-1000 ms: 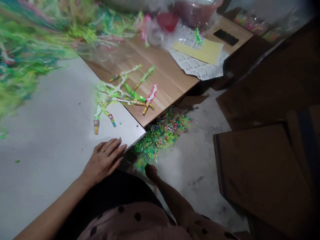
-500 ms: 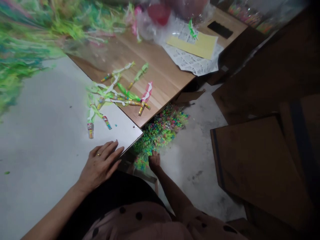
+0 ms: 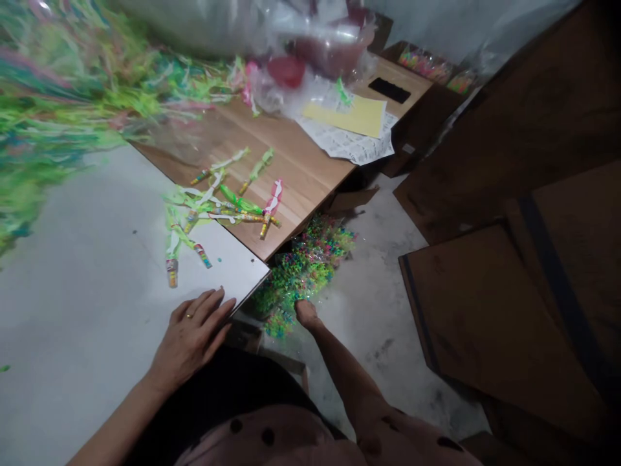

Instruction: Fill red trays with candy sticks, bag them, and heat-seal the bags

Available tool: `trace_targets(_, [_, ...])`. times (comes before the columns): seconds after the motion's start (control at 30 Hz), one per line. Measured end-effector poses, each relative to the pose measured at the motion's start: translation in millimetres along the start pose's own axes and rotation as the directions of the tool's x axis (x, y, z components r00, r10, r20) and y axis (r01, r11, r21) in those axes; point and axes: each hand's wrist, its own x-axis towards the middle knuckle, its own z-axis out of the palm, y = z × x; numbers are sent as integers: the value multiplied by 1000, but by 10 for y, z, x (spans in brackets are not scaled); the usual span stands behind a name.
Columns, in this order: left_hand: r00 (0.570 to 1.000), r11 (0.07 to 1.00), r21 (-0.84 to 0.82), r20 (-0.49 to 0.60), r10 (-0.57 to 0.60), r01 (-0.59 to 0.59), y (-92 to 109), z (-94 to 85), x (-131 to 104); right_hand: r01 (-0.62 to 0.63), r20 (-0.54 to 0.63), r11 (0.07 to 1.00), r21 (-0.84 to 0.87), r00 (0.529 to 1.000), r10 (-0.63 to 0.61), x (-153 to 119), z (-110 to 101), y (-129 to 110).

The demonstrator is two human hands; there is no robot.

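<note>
My left hand (image 3: 196, 330) lies flat on the white tabletop (image 3: 111, 291) near its corner, fingers spread, a ring on one finger, holding nothing. Down below the table edge, my right hand (image 3: 306, 313) reaches to a heap of small colourful pieces in clear wrap (image 3: 310, 259); its fingers are hidden, so any hold is unclear. Several candy-filled tubes with ribbons (image 3: 233, 210) lie across the join of the white top and the wooden tabletop (image 3: 310, 175). One tube (image 3: 172, 273) rests just above my left hand.
Green and multicoloured ribbons (image 3: 97, 97) pile up at the upper left. Yellow paper (image 3: 359, 116), a printed sheet (image 3: 369, 152) and a black flat object (image 3: 389, 90) are at the table's far end. Cardboard boxes (image 3: 485, 304) stand at the right, beyond the grey floor (image 3: 373, 285).
The view has shifted, so the table things sit lower and further left. My right hand has reached a bit further into the colourful heap, its fingers now out of sight. My left hand stays on the tabletop.
</note>
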Motion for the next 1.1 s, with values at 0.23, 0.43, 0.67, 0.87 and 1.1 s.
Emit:
trace_targets(0.23, [1000,1000,-14,-19,0,0,0,16,3,1,-14,1000,-24,1000,-1,-100,-18,-78])
trace_targets(0.43, [999,1000,-2,-30,21,-21,10,0,19,-8,6,1000,-6,1000,8,-62,95,-87])
trace_targets(0.67, [1000,999,-33,-14,-13,13,14,2,7,-16,15,998,61,1000,15,-45,271,34])
trace_targets(0.87, [1000,1000,-29,-31,-4,3,14,8,6,58,-28,989,138,998,-55,-158,311,265])
trace_targets(1.1, [999,1000,-27,-39,7,-8,6,19,10,78,-102,971,225,993,-56,-209,133,432])
